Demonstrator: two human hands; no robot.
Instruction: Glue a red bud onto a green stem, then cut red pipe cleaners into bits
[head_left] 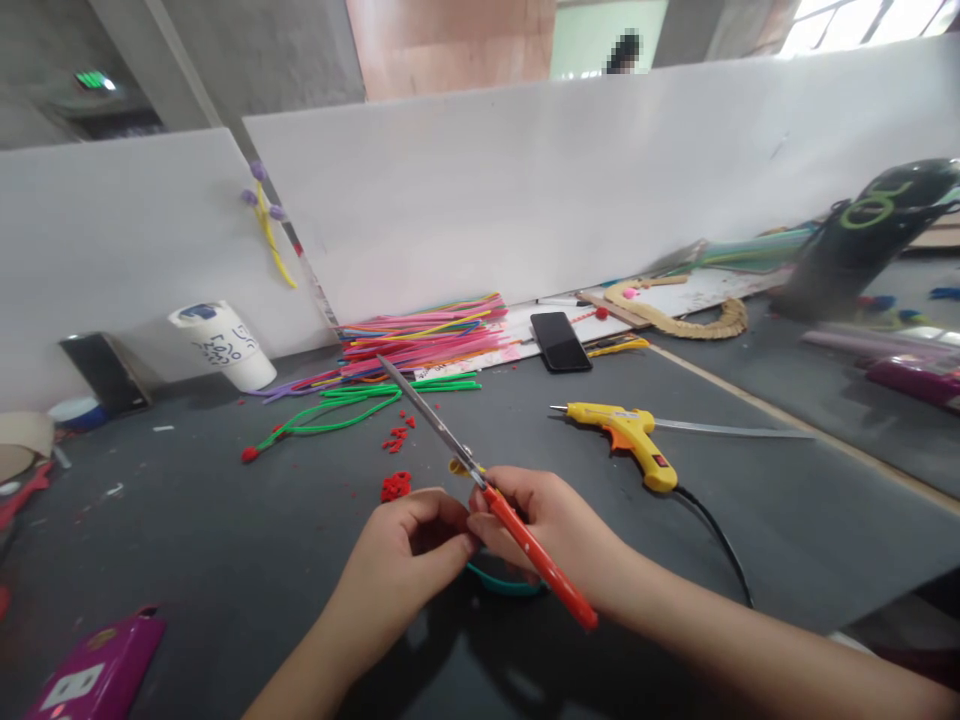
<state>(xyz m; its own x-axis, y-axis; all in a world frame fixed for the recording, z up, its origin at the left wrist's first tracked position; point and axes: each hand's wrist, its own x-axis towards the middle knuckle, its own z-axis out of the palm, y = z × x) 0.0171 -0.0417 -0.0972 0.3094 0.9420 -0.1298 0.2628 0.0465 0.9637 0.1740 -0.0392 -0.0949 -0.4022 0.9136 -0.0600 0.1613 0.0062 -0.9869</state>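
Note:
Scissors (439, 418) with one red and one teal handle are in my right hand (544, 510). Their blades point up and to the left, away from me. My left hand (416, 550) has thumb and fingers pinched together against the right fingertips; what they hold, if anything, is hidden. A small yellow curled piece (456, 467) shows just behind the scissors' pivot, by the right fingers. Beyond the left hand lies a small red clump (396, 487), with red bits (394, 438) scattered farther back. Green pipe cleaners (345, 418), one tipped with a red ball (250, 454), rest behind them.
A yellow glue gun (630, 435) with a cord lies to the right. At the back are a pile of colourful pipe cleaners (420, 340), a phone (561, 342) and a white cup (223, 345). A purple case (101, 665) sits front left. White partitions (525, 190) stand behind the table.

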